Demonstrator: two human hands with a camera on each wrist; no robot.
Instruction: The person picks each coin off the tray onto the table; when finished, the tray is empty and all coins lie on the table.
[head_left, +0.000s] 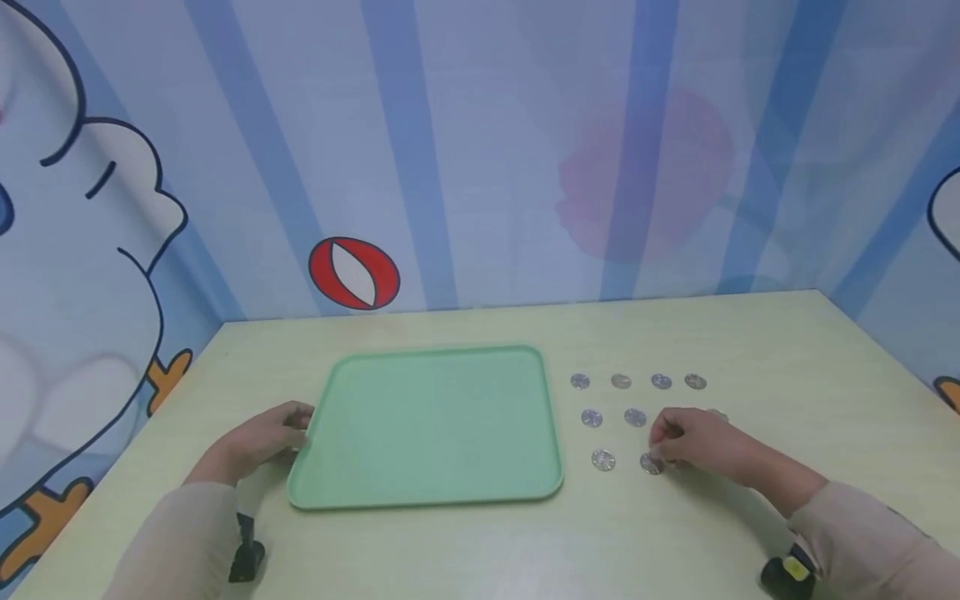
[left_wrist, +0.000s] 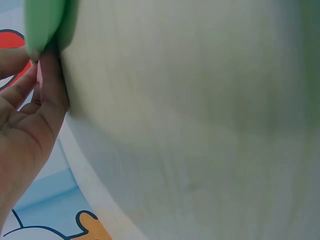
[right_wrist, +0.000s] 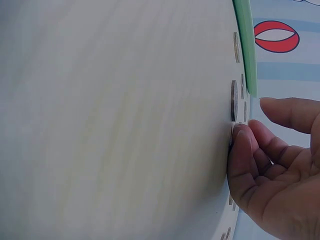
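Note:
A light green tray (head_left: 431,429) lies flat on the table, holding nothing. My left hand (head_left: 262,437) grips its left rim; in the left wrist view the thumb and fingers pinch the tray's edge (left_wrist: 42,30). To the right of the tray, several silver coins (head_left: 603,460) lie flat in rows. Over the front row, my right hand (head_left: 697,442) bends its fingertips down onto a coin (head_left: 651,463). In the right wrist view the thumb (right_wrist: 290,114) stands apart from the lowered fingers, and another coin (right_wrist: 234,101) shows just beyond them. A middle-row coin (head_left: 717,414) is partly hidden behind the hand.
The pale wooden table (head_left: 420,554) reaches back to a blue striped wall cloth (head_left: 495,150) printed with cartoon figures and a red-and-white ball (head_left: 354,273). Black camera mounts (head_left: 246,554) hang beneath both wrists.

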